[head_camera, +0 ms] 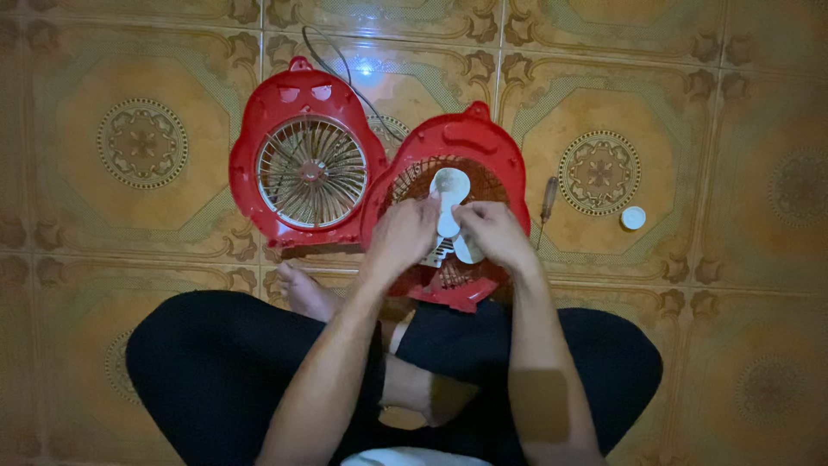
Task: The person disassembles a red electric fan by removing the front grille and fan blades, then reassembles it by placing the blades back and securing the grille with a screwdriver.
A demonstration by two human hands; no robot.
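Note:
A red fan housing half (470, 142) lies on the tiled floor just ahead of my crossed legs. A white fan blade (450, 185) sits over its round grille. My left hand (402, 235) grips the blade's left side, and my right hand (492, 233) grips it from the right. Both hands cover the blade's lower part. The other red housing half (259, 164), with its round wire-like grille, lies flat to the left, touching the first half.
A screwdriver (547, 200) lies on the floor right of the housing. A small white round cap (633, 217) rests further right. A thin dark cord (345, 65) curls behind the housings. My bare feet and dark trousers fill the lower view.

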